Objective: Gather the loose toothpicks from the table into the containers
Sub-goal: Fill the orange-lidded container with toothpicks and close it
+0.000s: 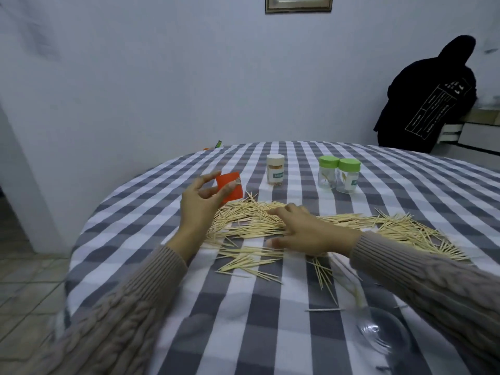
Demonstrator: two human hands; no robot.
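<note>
Loose toothpicks [251, 220] lie in a wide heap across the middle of the checked table [270, 334], with a further spread to the right [414, 231]. My right hand [305, 231] rests palm down on the heap, fingers spread. My left hand [201, 201] is raised at the heap's left end, thumb and fingers pinching a tilted orange container [233, 192]. Behind the heap stand a white-lidded jar [275, 169] full of toothpicks and two green-lidded clear jars [328, 171] [349, 175], nearly empty.
A clear glass container [378, 336] sits blurred at the near right, by my right sleeve. The round table's edge curves away on the left above a tiled floor. A person in black [427, 98] stands at a counter at the back right.
</note>
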